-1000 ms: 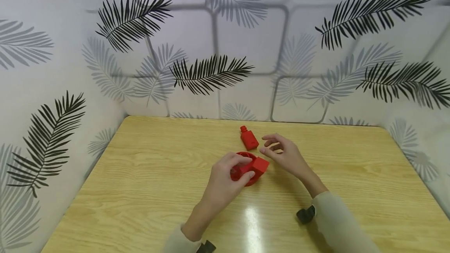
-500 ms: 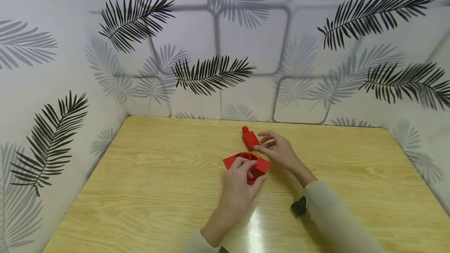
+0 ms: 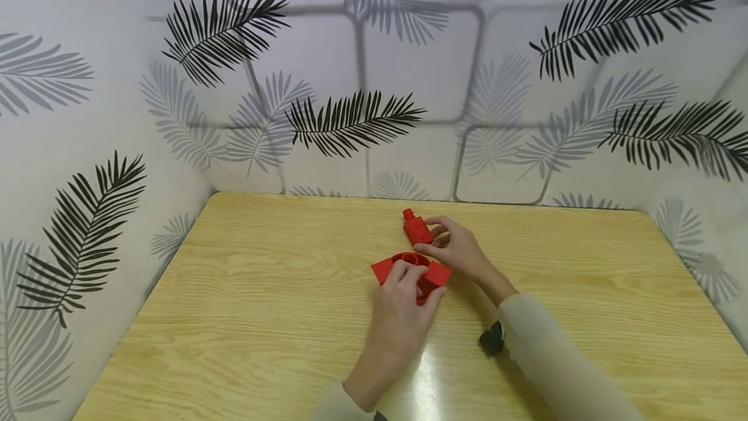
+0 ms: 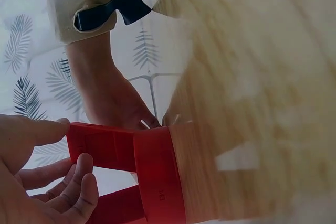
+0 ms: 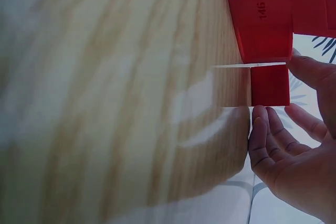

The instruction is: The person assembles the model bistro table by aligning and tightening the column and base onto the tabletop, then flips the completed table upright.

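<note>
A red ring-shaped piece (image 3: 422, 300) with upright blocks stands on the table. My left hand (image 3: 402, 310) reaches over its near side and pinches one upright (image 4: 100, 145) between thumb and fingers, partly hiding the ring. Just behind it lies a small red bottle (image 3: 417, 230), its threaded neck pointing away. My right hand (image 3: 458, 249) grips the bottle's near end, thumb in front and fingers along its right side. In the right wrist view, the red bottle (image 5: 270, 85) sits beside the ring wall, with a narrow gap between them.
The wooden table (image 3: 263, 291) has a glossy top. Patterned wall panels (image 3: 409, 161) rise behind its far edge and along the sides. Dark wrist cameras (image 3: 492, 338) are strapped at the sleeves.
My left hand has shifted right and forward over the ring piece, and a second upright block shows on its left. My right hand has come left onto the bottle.
</note>
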